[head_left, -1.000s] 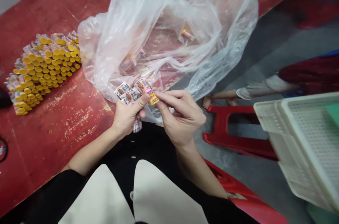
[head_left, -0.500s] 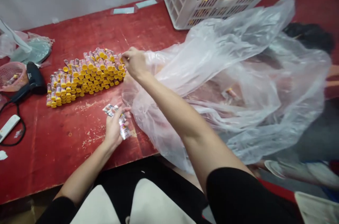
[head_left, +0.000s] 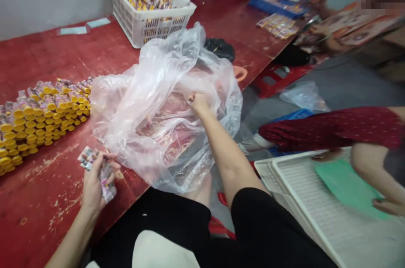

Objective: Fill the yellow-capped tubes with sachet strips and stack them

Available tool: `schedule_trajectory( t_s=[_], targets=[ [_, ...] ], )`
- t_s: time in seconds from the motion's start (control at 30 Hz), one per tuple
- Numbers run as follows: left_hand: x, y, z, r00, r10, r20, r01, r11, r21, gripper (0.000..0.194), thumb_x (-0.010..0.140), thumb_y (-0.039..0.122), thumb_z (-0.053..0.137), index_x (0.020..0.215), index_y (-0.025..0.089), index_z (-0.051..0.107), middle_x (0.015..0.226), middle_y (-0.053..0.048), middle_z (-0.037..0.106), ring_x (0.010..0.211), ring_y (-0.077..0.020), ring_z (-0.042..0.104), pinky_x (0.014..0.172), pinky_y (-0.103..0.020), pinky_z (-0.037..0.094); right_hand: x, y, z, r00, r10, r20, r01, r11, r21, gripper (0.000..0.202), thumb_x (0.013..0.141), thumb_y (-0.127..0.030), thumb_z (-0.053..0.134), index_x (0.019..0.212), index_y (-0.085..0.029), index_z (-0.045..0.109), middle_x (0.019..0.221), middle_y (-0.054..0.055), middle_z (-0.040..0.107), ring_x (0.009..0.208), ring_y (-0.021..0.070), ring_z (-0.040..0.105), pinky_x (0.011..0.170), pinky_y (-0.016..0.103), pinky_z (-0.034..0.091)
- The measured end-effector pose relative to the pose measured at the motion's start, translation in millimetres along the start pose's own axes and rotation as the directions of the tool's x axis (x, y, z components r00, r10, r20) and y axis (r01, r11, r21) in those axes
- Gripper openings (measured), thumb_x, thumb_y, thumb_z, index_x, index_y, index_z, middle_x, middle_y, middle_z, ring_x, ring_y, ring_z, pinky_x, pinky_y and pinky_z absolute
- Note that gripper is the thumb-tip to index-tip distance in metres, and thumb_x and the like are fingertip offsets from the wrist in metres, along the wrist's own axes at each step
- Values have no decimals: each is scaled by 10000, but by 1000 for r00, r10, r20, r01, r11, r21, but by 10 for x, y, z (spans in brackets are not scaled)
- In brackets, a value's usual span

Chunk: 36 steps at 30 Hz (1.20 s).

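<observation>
My left hand [head_left: 95,179] is closed around a bunch of small printed plastic wrappers [head_left: 108,185], above the red table's front part. Over the large clear plastic bag [head_left: 126,103], my right hand [head_left: 201,102] reaches in with curled fingers. Something small and dark shows at its fingertips, too blurred to name, and part of this hand lies against the bag's folds. To the left of the bag rises a stacked pile of small wrapped tubes with yellow caps [head_left: 47,109], caps facing me.
A white crate [head_left: 152,17] full of similar tubes stands at the back. Behind the bag lies a black bundle [head_left: 220,48]. A co-worker's arm [head_left: 376,171] reaches over a white tray [head_left: 284,188] with a green sheet at right. Another person sits farther along the red table [head_left: 221,10].
My right hand has left the right end of the tube pile and moved right, over the plastic bag. The view has swung right. My left hand still holds the wrappers.
</observation>
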<state>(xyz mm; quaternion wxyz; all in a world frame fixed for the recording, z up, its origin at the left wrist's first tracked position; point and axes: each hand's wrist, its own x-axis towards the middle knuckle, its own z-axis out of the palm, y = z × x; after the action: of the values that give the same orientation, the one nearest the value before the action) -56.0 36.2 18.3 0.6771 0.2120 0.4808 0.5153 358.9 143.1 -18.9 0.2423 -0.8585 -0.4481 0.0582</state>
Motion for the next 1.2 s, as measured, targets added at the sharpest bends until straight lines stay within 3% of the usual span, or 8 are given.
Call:
schedule_trajectory(
  t_s=[0.1,0.2,0.4,0.53,0.67,0.9,1.1,1.2],
  targets=[
    [-192,-109,295,978,-129,162,118,990,78,502,661,509,911,879,124,672,745,-37,711,393,-11,416,356,-137,272,110,-52,-62,1000,-21,-6,22,985,170,95,838,-109,582,792,-70,655,863,179,670,920,219,613,895,368,447],
    [-324,-265,538,983,-140,119,135,989,52,565,579,485,967,899,130,668,767,-6,680,447,-8,444,370,-123,279,-204,-177,-257,996,-74,-48,86,935,343,26,777,-88,607,795,-103,619,873,126,653,874,181,582,906,351,446],
    [-486,-609,1026,997,-63,52,61,998,35,665,450,471,1012,889,154,625,668,80,560,445,-7,390,370,-126,273,-1887,-392,-463,947,-321,-4,244,712,659,199,797,-355,736,745,-196,629,708,-4,645,669,145,595,655,263,507],
    [-607,-758,1195,983,-84,163,72,994,83,657,461,552,986,754,167,543,539,103,451,413,-9,330,377,-132,236,-2552,-477,-467,969,-230,89,-2,353,935,300,808,-454,778,743,-195,643,701,-13,616,642,123,548,618,248,472],
    [-658,-823,1179,983,-37,182,15,992,122,623,538,584,950,647,164,503,486,80,458,403,-22,360,392,-150,274,-2614,-418,-581,987,-93,133,-98,314,944,243,805,-424,791,814,-204,690,671,-24,618,579,113,505,555,245,439],
    [-608,-835,1132,973,11,229,-26,998,60,556,613,561,928,927,150,723,667,20,613,533,-79,536,467,-178,421,-2596,-426,-588,997,0,-82,75,406,911,195,857,-381,712,792,-202,667,764,17,678,723,159,613,686,268,501],
    [-625,-811,1026,940,-13,340,-21,995,96,585,648,588,902,951,155,653,561,108,369,434,-13,284,399,-127,228,-2621,-386,-677,993,-97,-70,109,492,864,212,885,-392,696,815,-194,664,769,15,669,731,154,624,697,263,506],
    [-652,-829,997,958,-28,286,-19,987,158,559,623,525,936,857,169,574,529,125,348,414,-11,282,396,-129,222,-2658,-423,-710,991,-130,-40,100,503,858,193,866,-381,723,878,-189,712,834,32,725,772,161,665,725,270,533]
  ],
)
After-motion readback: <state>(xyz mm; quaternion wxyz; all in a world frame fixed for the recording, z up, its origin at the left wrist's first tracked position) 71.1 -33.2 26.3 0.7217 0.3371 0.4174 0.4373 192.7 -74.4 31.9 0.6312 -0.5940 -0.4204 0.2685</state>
